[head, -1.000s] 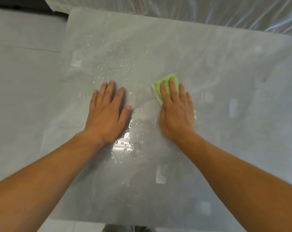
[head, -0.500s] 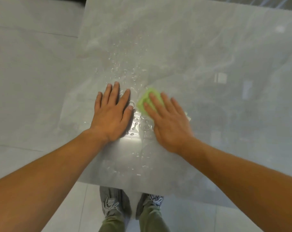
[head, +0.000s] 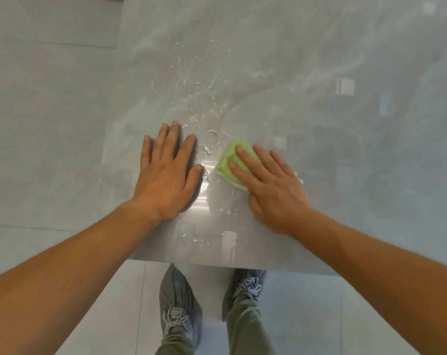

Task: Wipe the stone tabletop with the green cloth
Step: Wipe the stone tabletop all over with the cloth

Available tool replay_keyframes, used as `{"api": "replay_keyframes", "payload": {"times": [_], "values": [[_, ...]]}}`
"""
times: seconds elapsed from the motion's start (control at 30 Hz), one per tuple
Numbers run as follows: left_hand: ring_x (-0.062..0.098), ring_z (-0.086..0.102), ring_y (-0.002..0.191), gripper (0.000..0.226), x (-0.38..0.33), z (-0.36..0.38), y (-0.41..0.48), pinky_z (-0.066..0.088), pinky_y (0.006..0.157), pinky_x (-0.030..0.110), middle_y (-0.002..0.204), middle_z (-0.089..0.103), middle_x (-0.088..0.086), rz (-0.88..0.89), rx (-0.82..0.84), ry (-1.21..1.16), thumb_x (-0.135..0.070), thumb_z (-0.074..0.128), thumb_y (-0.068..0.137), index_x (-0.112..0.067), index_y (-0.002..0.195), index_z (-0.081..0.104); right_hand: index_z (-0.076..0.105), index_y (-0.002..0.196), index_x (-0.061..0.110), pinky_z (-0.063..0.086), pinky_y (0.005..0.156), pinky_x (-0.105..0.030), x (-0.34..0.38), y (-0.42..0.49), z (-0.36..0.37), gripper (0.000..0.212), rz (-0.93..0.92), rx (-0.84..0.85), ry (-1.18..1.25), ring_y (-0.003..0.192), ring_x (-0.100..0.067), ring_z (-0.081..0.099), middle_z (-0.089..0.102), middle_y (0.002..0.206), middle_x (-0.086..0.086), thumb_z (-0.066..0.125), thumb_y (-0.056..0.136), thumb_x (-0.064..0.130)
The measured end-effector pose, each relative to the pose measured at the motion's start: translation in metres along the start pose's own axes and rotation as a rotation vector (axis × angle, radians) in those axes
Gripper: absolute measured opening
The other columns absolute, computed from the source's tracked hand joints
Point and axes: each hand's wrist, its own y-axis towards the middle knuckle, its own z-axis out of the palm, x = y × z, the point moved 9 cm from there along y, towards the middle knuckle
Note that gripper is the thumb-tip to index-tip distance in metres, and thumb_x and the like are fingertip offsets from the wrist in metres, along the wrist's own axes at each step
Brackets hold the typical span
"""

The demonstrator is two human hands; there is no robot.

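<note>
Green cloth (head: 230, 160) under flat right hand (head: 273, 190) (left hand (head: 166, 175) flat on tabletop (head: 319, 73)).

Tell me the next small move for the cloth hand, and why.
Probably slide the right hand, flat on the green cloth, forward and left: water droplets lie on the stone tabletop just beyond it, while the left hand rests flat beside.

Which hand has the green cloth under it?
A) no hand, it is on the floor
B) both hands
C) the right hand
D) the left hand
C: the green cloth lies pressed flat under the right hand, while the left hand rests bare on the wet tabletop.
</note>
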Motion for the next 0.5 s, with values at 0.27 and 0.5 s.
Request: {"api": "replay_keyframes", "payload": {"times": [0.27,0.5], "values": [[0.025,-0.012,0.154,0.067,0.009,0.013,-0.022,-0.006,0.123,0.049,0.168,-0.004,0.010,0.058,0.009,0.030,-0.053,0.016,0.100,-0.021,0.159,0.014,0.027,0.155,0.026,0.013,0.122,-0.052,-0.008,0.004,-0.003,0.068,0.437,-0.181,0.079,0.151,-0.035,0.012,0.015,0.165,-0.003,0.037,0.087,0.022],[0.024,-0.013,0.153,0.067,0.011,0.017,-0.046,-0.009,0.123,0.045,0.168,-0.005,0.010,0.126,0.020,0.016,-0.053,0.016,0.100,-0.022,0.159,0.013,0.031,0.154,0.026,0.015,0.121,-0.053,0.009,-0.026,0.005,0.066,0.225,-0.059,0.024,0.151,-0.033,0.015,0.019,0.164,-0.001,0.036,0.088,0.024]]}}
